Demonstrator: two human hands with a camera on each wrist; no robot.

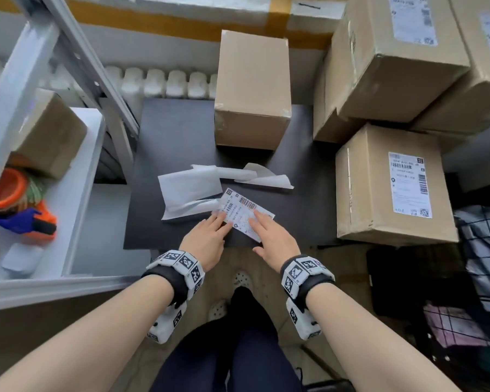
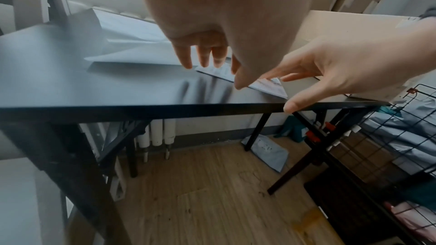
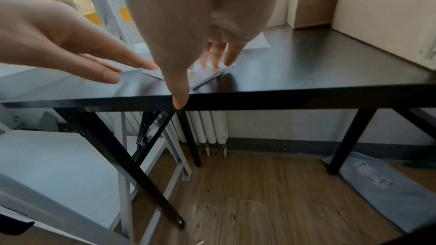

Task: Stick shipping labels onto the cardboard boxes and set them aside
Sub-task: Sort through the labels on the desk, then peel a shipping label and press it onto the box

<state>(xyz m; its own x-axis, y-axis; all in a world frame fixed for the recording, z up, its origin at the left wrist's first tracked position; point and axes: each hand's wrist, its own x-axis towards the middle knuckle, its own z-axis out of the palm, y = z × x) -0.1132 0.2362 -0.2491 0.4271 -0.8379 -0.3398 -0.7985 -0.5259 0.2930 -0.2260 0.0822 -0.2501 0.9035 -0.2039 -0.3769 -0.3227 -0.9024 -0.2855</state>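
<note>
Black table (image 1: 176, 137), barcoded shipping label (image 1: 245, 215) under hands.

- the black smooth table top (image 1: 176, 142) under my hands has a soft sheen that catches the light.
- the white printed paper label (image 1: 246, 215) looks matt.
- the thin white backing sheets (image 1: 190, 188) look slick and creased.
- the plain brown cardboard box (image 1: 252, 91) is dull, with glossy clear tape at its edges.
- the pale wood-plank floor (image 3: 271, 193) looks scuffed.
</note>
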